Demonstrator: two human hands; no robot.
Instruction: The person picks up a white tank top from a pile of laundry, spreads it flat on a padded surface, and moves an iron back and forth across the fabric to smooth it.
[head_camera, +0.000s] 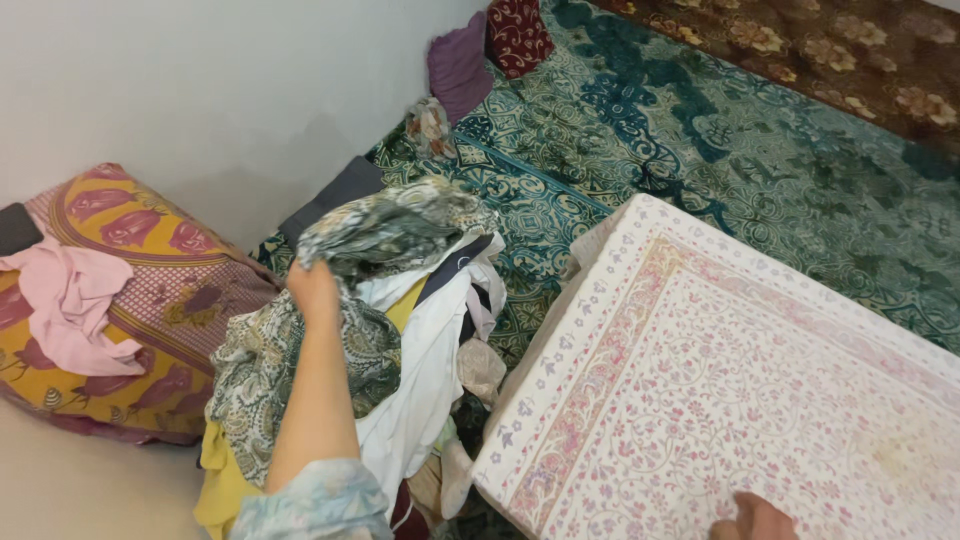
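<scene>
The green patterned cloth (390, 225) looks thin, soft and matt, like the white garment (425, 370) beneath. The floral bench (740, 390) cover is smooth cotton; the carpet (760, 150) looks plush.

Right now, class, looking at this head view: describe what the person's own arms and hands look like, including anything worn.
The left hand and forearm are bare, with no visible ring, watch or glove. A loose pale blue, faintly patterned fabric sleeve covers the upper arm. Only part of the bare right hand shows at the bottom edge; no sleeve is visible there.
</scene>
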